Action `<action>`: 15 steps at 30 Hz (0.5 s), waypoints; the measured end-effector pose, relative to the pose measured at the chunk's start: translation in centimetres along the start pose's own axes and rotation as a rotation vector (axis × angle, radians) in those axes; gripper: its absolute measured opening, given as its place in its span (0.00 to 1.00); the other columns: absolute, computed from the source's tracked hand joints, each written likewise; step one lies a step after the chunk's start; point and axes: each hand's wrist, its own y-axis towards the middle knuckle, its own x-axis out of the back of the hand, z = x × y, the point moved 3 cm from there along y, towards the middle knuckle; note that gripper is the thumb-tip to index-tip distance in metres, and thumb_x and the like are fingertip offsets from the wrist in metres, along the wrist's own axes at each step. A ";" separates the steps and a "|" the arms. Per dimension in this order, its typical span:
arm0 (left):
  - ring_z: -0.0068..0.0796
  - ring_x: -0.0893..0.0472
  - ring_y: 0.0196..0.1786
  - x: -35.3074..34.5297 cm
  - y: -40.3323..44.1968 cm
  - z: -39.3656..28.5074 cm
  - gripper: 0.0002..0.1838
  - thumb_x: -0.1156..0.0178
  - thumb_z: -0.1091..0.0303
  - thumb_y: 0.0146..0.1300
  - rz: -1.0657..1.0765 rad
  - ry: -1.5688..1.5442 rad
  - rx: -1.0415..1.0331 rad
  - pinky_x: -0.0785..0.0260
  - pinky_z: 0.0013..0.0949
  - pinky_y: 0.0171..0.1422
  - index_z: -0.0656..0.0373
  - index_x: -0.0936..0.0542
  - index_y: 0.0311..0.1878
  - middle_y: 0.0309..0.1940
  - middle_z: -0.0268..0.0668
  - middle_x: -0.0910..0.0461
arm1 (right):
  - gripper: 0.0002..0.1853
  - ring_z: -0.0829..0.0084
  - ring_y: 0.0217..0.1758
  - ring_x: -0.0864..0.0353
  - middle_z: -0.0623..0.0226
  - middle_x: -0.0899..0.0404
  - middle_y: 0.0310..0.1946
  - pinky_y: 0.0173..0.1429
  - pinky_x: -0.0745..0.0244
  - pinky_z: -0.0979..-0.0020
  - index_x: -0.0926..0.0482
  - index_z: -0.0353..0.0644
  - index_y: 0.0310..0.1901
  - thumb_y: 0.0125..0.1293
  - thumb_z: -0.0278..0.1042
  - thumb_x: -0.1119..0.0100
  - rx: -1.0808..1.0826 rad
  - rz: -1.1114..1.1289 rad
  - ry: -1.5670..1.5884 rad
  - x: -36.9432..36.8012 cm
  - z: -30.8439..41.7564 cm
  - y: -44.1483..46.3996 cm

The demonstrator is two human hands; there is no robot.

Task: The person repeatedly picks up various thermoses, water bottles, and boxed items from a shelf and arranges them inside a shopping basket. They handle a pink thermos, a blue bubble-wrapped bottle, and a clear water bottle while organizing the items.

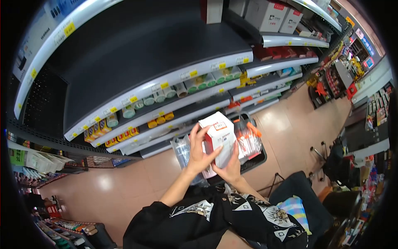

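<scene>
A white box (224, 141) with a red side and a red-framed label on its top is held in front of me, tilted. My left hand (200, 150) grips it from the left, fingers on the upper edge and thumb across the front. Low on its right side, my right hand (230, 166) wraps round the box. Behind and below it stands a dark crate (260, 160) holding a clear container (247, 139) with orange parts. Clear plastic packaging (182, 151) lies just left of my left hand.
A dark shelf (137, 50) with price tags spans the front. Lower tiers hold rolled goods (159, 96) and yellow boxes (99, 126). White boxes (265, 15) stand at the upper right. A dark stool or chair (304, 191) with a colourful cloth (293, 209) is at my right. Tiled floor (103, 186) extends left.
</scene>
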 end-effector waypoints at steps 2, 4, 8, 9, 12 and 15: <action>0.55 0.41 0.69 -0.5 1.1 -1.1 0.41 0.27 0.63 0.48 -0.001 0.006 -0.010 0.45 0.48 0.70 0.56 0.36 0.65 0.67 0.56 0.47 | 0.62 0.40 0.67 0.38 0.32 0.44 0.63 0.68 0.39 0.54 0.60 0.25 0.68 0.40 0.38 0.24 0.023 -0.006 -0.004 0.7 -0.6 1.3; 0.47 0.35 0.66 -1.3 2.7 -3.2 0.42 0.26 0.69 0.47 0.017 0.175 -0.179 0.34 0.44 0.64 0.56 0.37 0.65 0.67 0.53 0.48 | 0.62 0.41 0.66 0.38 0.32 0.44 0.63 0.67 0.39 0.54 0.61 0.26 0.69 0.39 0.37 0.24 0.084 -0.038 0.071 1.6 -0.6 3.2; 0.52 0.38 0.67 -2.4 7.4 -6.4 0.42 0.26 0.67 0.45 -0.026 0.181 -0.349 0.43 0.47 0.69 0.55 0.36 0.65 0.66 0.55 0.47 | 0.61 0.43 0.65 0.35 0.34 0.42 0.61 0.65 0.36 0.54 0.59 0.26 0.69 0.39 0.33 0.24 0.167 -0.096 0.155 3.5 -1.3 7.8; 0.53 0.38 0.67 -2.7 8.7 -6.8 0.43 0.26 0.67 0.45 -0.026 0.185 -0.380 0.43 0.47 0.69 0.55 0.37 0.65 0.66 0.55 0.47 | 0.60 0.44 0.64 0.34 0.36 0.41 0.61 0.65 0.35 0.55 0.59 0.27 0.68 0.40 0.31 0.24 0.216 -0.113 0.203 4.2 -1.0 9.5; 0.54 0.38 0.67 -3.1 13.5 -9.7 0.44 0.26 0.69 0.45 -0.057 0.206 -0.587 0.41 0.48 0.68 0.56 0.39 0.66 0.67 0.56 0.48 | 0.60 0.47 0.64 0.34 0.38 0.41 0.61 0.65 0.36 0.55 0.58 0.27 0.68 0.41 0.34 0.22 0.271 -0.125 0.272 6.3 -1.0 14.8; 0.54 0.39 0.69 -3.3 18.7 -12.2 0.44 0.28 0.71 0.46 -0.011 0.166 -0.742 0.41 0.48 0.68 0.55 0.40 0.67 0.69 0.57 0.51 | 0.60 0.52 0.65 0.37 0.43 0.43 0.62 0.66 0.38 0.57 0.61 0.30 0.68 0.43 0.32 0.22 0.392 -0.175 0.318 8.3 0.7 20.4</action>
